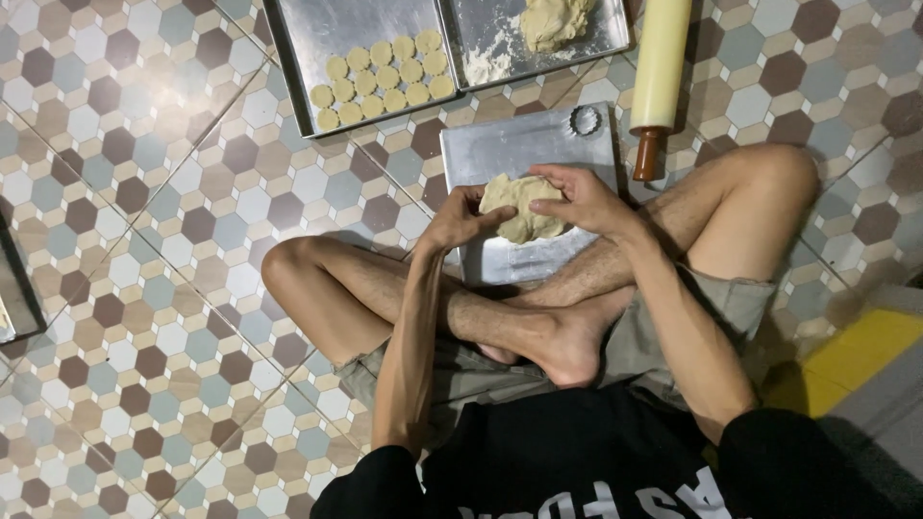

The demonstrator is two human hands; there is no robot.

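the metal sheet lies flat on the tiled floor in front of the person's crossed legs, and it carries a soft, lumpy lump of dough, pale beige and uneven. the left hand presses against the near left edge of the dough, fingers curled into it. the right hand lies over the dough's top and right side, fingers bent around it, so both grips close on the same lump. a round cutter ring with a wavy rim sits at the far right corner of the sheet. beyond the sheet, a shallow baking tray holds rows of small, flat dough discs. just right of that tray, a second tray holds a dough mound and loose flour. a smooth, cream rolling pin with a brown handle lies right of the sheet.
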